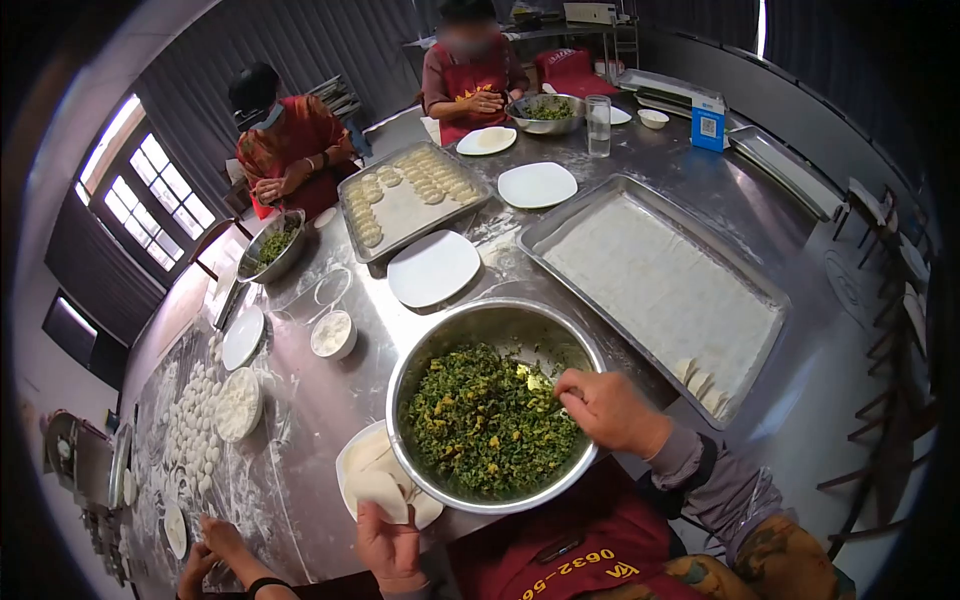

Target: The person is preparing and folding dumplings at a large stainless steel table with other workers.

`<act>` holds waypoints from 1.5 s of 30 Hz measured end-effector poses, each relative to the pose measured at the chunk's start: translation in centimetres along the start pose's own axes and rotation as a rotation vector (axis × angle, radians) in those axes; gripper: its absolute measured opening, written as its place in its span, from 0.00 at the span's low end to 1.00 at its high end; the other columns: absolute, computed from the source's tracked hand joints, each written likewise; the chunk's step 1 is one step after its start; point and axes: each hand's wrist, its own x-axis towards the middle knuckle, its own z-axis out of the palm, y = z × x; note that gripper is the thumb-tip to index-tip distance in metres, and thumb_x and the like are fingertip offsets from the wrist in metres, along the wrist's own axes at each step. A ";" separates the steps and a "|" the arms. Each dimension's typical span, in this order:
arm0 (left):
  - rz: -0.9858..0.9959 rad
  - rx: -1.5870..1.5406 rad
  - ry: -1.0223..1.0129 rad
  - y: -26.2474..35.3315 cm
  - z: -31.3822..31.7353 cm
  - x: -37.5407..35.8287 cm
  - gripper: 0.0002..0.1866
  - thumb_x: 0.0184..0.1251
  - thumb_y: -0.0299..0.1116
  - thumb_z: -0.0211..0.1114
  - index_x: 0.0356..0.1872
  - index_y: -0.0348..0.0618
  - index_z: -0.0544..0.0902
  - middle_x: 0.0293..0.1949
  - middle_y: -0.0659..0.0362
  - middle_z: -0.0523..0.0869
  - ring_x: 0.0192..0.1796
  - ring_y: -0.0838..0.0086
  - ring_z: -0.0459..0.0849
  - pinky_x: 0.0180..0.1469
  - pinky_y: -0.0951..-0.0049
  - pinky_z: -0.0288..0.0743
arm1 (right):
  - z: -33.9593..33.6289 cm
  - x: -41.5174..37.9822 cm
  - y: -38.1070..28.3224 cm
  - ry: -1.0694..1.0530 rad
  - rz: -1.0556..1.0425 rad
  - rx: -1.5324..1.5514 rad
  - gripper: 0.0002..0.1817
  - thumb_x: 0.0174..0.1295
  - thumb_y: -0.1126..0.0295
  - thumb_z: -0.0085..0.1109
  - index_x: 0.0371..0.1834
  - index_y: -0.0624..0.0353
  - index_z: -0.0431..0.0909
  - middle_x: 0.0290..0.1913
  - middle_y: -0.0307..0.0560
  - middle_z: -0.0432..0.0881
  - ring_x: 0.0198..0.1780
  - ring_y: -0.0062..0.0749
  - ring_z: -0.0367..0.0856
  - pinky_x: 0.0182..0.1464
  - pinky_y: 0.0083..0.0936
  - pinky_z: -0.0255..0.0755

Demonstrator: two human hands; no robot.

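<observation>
Over the steel bowl [497,322] of chopped green filling [487,422] we see the right hand [608,408] curled shut, apparently on a utensil dipped in the mix — we cannot tell what it is. Left hand [390,545] pinches a dough wrapper [380,487] just beside the bowl, above a white plate [358,452] — floured tray [660,290] to the right.

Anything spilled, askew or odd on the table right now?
Only flour: white dust smears the steel table on the left around the rows of dough rounds. The filling bowl sits upright and nothing has tipped.
</observation>
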 end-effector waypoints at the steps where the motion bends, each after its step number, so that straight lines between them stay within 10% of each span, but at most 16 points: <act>1: -0.023 0.090 -0.104 -0.2 -0.4 -0.1 0.18 0.69 0.29 0.53 0.59 0.44 0.70 0.52 0.54 0.79 0.52 0.63 0.81 0.46 0.61 0.80 | 0.5 0.0 -0.4 0.035 -0.072 0.095 0.07 0.59 0.70 0.53 0.37 0.61 0.76 0.27 0.54 0.79 0.29 0.47 0.79 0.33 0.32 0.72; 10: -0.123 0.224 -0.139 -2.4 2.9 -0.8 0.23 0.69 0.34 0.53 0.63 0.41 0.64 0.56 0.50 0.75 0.55 0.54 0.78 0.49 0.54 0.80 | 0.8 -0.4 0.1 0.038 0.166 0.585 0.07 0.63 0.72 0.50 0.39 0.62 0.76 0.25 0.40 0.79 0.22 0.15 0.74 0.24 0.15 0.66; 21: -0.206 0.344 -0.247 -4.6 6.2 -0.3 0.31 0.72 0.53 0.44 0.66 0.41 0.60 0.64 0.51 0.68 0.66 0.59 0.67 0.65 0.51 0.62 | 1.3 0.5 0.4 0.138 0.310 1.166 0.09 0.67 0.70 0.48 0.43 0.63 0.75 0.27 0.43 0.80 0.21 0.13 0.73 0.23 0.11 0.66; 25: -0.254 0.326 -0.294 -6.2 7.7 0.5 0.33 0.70 0.56 0.44 0.65 0.40 0.60 0.63 0.52 0.68 0.65 0.60 0.67 0.66 0.52 0.62 | 1.0 -0.2 -0.9 0.132 0.164 1.033 0.09 0.65 0.73 0.50 0.45 0.62 0.76 0.30 0.46 0.81 0.27 0.21 0.77 0.29 0.17 0.71; 29: -0.288 0.205 -0.316 -7.5 8.5 1.3 0.36 0.69 0.59 0.44 0.64 0.36 0.60 0.62 0.50 0.69 0.64 0.60 0.68 0.65 0.55 0.62 | 1.2 -1.0 -2.2 0.155 -0.506 0.335 0.14 0.54 0.79 0.57 0.46 0.61 0.79 0.34 0.48 0.79 0.32 0.40 0.78 0.34 0.30 0.73; 33: -0.258 0.165 -0.258 -7.6 8.9 1.2 0.37 0.68 0.60 0.45 0.64 0.35 0.60 0.62 0.48 0.69 0.64 0.59 0.69 0.65 0.56 0.63 | 1.7 -2.5 -3.0 0.064 -0.729 -0.003 0.19 0.46 0.76 0.58 0.45 0.60 0.78 0.35 0.46 0.77 0.31 0.36 0.76 0.31 0.29 0.70; 45: -0.059 0.119 -0.167 -5.3 6.8 1.3 0.35 0.70 0.56 0.46 0.63 0.33 0.62 0.62 0.47 0.70 0.64 0.57 0.68 0.67 0.56 0.61 | 0.2 -3.1 -4.8 0.127 -0.653 0.184 0.13 0.52 0.77 0.60 0.42 0.61 0.78 0.30 0.48 0.78 0.29 0.39 0.78 0.28 0.29 0.70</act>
